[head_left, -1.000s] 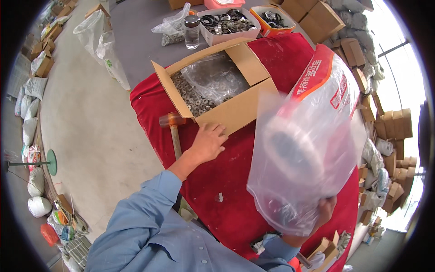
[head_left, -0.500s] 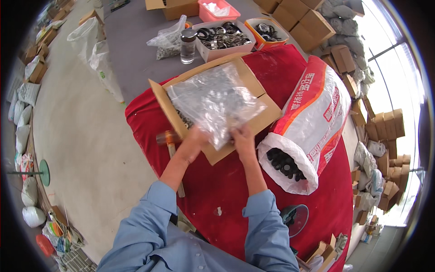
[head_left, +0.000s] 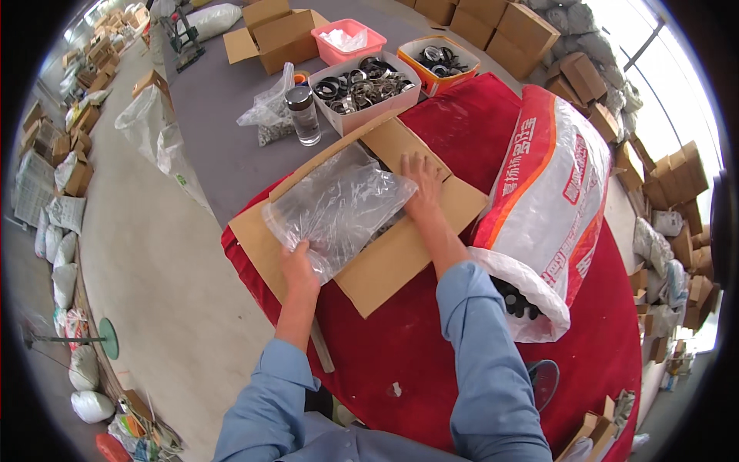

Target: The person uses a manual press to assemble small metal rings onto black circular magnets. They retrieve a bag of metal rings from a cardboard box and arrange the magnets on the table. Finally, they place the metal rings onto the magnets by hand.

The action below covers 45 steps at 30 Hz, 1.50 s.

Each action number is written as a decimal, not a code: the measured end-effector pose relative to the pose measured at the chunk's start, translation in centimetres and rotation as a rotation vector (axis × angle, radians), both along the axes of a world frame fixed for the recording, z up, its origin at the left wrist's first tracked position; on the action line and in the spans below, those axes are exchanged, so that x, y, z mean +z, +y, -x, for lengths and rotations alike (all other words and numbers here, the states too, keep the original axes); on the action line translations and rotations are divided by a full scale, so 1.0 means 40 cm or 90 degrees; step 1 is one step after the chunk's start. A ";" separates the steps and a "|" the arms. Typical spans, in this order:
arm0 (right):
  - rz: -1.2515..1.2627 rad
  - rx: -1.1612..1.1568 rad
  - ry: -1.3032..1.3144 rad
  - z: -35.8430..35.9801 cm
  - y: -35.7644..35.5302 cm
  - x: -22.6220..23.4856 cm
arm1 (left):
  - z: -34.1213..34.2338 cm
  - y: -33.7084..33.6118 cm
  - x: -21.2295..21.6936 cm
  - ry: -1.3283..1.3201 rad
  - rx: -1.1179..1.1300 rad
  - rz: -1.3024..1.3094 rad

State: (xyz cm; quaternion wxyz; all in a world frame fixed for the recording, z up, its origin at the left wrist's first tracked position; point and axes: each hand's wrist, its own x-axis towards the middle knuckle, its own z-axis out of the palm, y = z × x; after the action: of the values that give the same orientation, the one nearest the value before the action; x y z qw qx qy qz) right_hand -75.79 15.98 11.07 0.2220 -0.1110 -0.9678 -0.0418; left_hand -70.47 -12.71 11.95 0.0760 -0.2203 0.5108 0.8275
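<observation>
Over the box (head_left: 381,273), my left hand (head_left: 300,271) pinches the bag (head_left: 335,204); my right hand (head_left: 423,192), spread on a flap (head_left: 387,138), likely steadies it.

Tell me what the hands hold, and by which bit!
The left hand holds the clear bag by its near edge; the right hand lies spread on the box, not clearly gripping.

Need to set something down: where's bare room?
Bare: red cloth between the open carton and white scrap, and behind the carton, between orange-sided tub and printed sack. Crowded: around the white tub and lidded bottle.
</observation>
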 end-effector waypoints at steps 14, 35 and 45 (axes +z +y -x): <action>0.246 -0.007 -0.018 0.061 0.265 0.243 | 0.073 0.157 -0.009 -0.037 -0.017 -0.037; 0.211 0.092 -0.606 0.021 -0.003 0.097 | 0.082 0.221 -0.011 -0.006 -0.138 0.492; 0.392 0.234 -0.231 -0.170 -0.088 0.229 | 0.132 0.223 -0.028 -0.120 -0.011 -0.056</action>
State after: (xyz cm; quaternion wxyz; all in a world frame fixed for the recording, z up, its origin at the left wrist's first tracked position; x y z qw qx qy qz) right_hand -68.98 12.44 20.24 0.0079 0.0118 -0.9623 0.2716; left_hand -75.75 -3.78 10.81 0.1403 -0.2895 0.4662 0.8241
